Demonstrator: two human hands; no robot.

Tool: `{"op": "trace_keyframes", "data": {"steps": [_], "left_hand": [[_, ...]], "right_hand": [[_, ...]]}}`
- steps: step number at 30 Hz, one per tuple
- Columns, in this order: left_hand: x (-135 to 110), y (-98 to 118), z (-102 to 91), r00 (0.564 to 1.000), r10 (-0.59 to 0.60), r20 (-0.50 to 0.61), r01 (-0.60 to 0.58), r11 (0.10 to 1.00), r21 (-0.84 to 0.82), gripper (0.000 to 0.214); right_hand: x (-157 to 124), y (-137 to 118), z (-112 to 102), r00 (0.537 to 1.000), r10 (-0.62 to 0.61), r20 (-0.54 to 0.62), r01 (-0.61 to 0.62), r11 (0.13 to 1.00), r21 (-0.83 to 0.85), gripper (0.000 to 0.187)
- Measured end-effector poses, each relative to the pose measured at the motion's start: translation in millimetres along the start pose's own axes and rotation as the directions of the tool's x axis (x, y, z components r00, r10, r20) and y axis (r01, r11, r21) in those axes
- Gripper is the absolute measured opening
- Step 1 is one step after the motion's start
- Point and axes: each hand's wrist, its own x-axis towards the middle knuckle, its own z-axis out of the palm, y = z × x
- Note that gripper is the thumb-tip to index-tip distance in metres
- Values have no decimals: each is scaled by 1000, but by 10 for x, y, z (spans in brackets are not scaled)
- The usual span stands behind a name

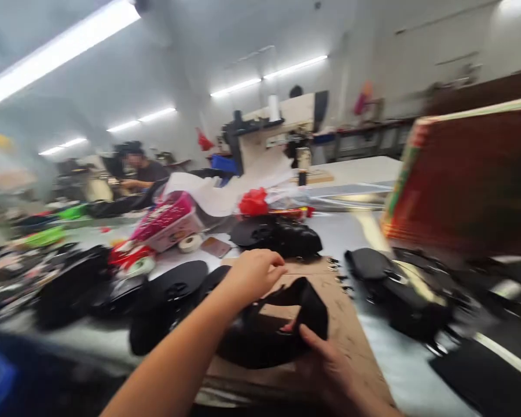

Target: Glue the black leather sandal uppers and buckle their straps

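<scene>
A black, glossy bag piece point(264, 344) with a wide upright band curved into a loop lies in front of me on a brown board point(351, 341). My right hand point(323, 362) grips the band at its near right side, thumb outside and fingertips showing through the loop. My left hand point(258, 275) hovers above the far left edge of the piece, fingers curled and thumb close to the index finger. Whatever might be between those fingertips is hidden by blur. Small metal fittings point(333, 264) lie along the board's right edge, beyond my right hand.
Finished-looking black bags point(399, 289) lie at right, and more black pieces point(173, 295) at left. Beyond are a pink-and-white bin point(169, 223), a tape roll point(191, 243), a red plastic bag point(254, 201) and a sewing machine point(243, 139). A brown stack point(469, 179) rises at right. A person point(145, 171) sits far left.
</scene>
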Motion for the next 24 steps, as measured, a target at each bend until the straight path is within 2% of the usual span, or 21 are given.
{"op": "trace_keyframes", "data": {"steps": [2, 4, 7, 10, 12, 14, 19, 21, 24], "left_hand": [[348, 16, 94, 989, 83, 123, -85, 996, 12, 21], [638, 87, 246, 961, 137, 241, -153, 987, 48, 17], [979, 233, 493, 902, 188, 390, -247, 963, 106, 18], [1245, 392, 707, 843, 231, 487, -334, 933, 136, 20], [1379, 498, 835, 824, 249, 510, -371, 916, 152, 22], [1480, 586, 959, 828, 250, 502, -381, 908, 176, 25], [1630, 660, 1242, 842, 234, 485, -360, 915, 184, 24], [1656, 644, 1311, 846, 226, 484, -334, 931, 150, 22], [1663, 612, 1306, 871, 203, 448, -255, 965, 57, 21]], "right_hand": [[-30, -25, -55, 996, 85, -40, -80, 990, 114, 32], [-15, 3, -67, 990, 121, -66, -107, 976, 192, 35], [45, 80, -90, 993, 106, -52, -89, 961, 263, 41], [124, 126, -134, 998, 68, -3, -64, 960, 273, 47], [168, 116, -160, 999, 26, 24, -31, 972, 234, 54], [195, 75, -186, 999, -33, 30, 28, 985, 173, 60], [227, -58, -293, 981, -181, 68, 188, 973, -135, 65], [243, -93, -311, 981, -172, 88, 188, 957, -220, 65], [243, -127, -272, 990, -100, 95, 118, 970, -211, 67]]}}
